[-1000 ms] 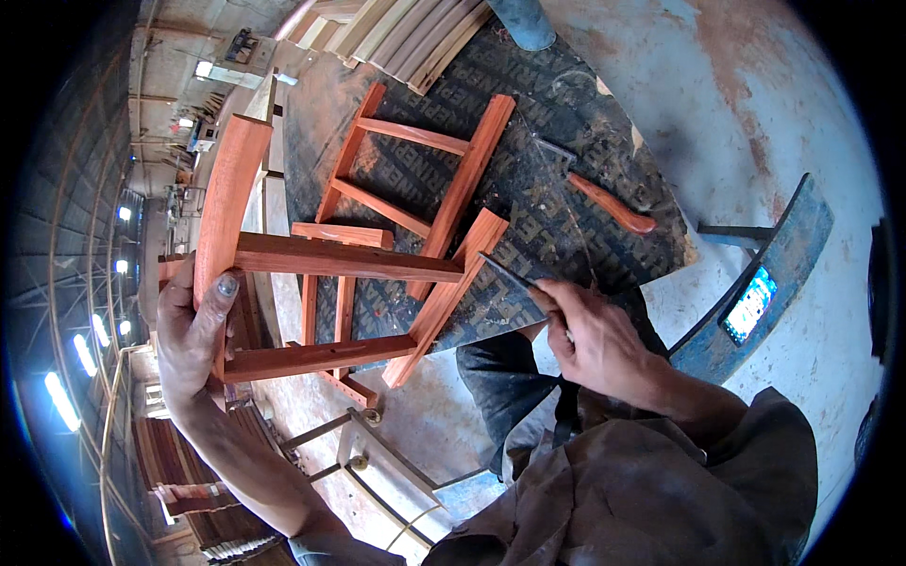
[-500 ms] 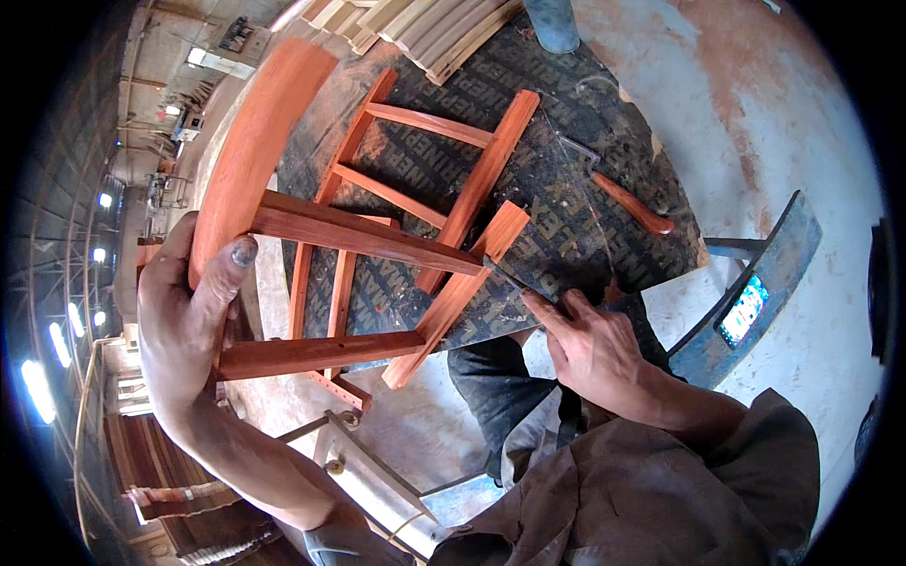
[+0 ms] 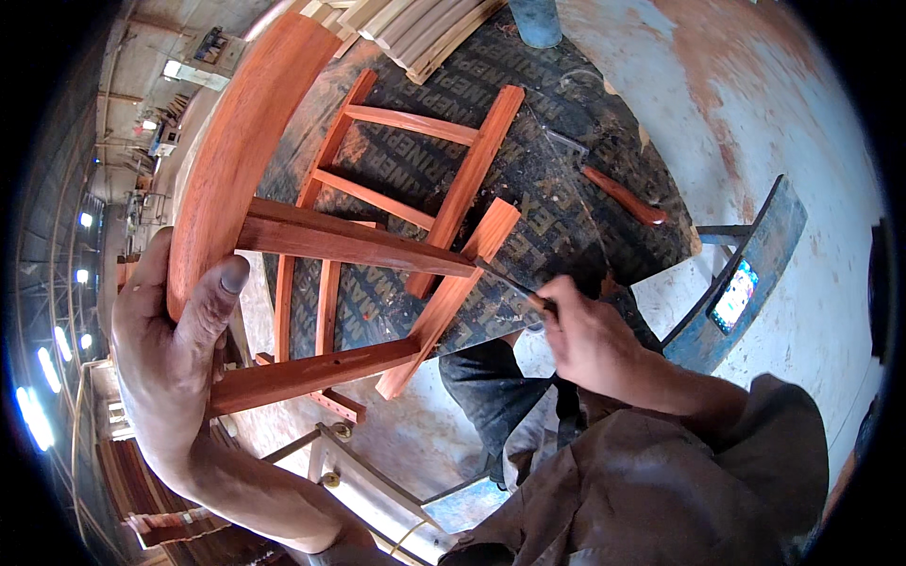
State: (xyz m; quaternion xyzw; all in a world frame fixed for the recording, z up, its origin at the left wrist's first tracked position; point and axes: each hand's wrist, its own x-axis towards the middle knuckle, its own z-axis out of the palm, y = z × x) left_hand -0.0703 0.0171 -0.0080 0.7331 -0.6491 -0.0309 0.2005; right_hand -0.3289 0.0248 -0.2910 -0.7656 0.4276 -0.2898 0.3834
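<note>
My left hand (image 3: 184, 330) is wrapped round a reddish wooden frame at its broad, curved rail (image 3: 241, 141), thumb over the near side. Two crosspieces, an upper one (image 3: 349, 238) and a lower one (image 3: 316, 374), join that rail to a narrower bar (image 3: 491, 236). In my right hand (image 3: 599, 344) is a slim hand tool with a thin dark metal blade (image 3: 505, 278); my fingers hide most of its handle. The blade's tip meets the frame where the upper crosspiece joins the narrower bar.
More reddish frames (image 3: 411, 121) lie on the dark printed board (image 3: 604, 236) behind. A wooden-handled tool (image 3: 625, 195) rests there too. Pale wood strips (image 3: 425, 33) are stacked at the far edge. A lit phone (image 3: 734, 297) sits on a blue curved piece (image 3: 783, 236) at right.
My right hand has changed its grip, from index finger stretched along the tool to fingers curled round it. The frame and left hand sit slightly further left and lower in view.
</note>
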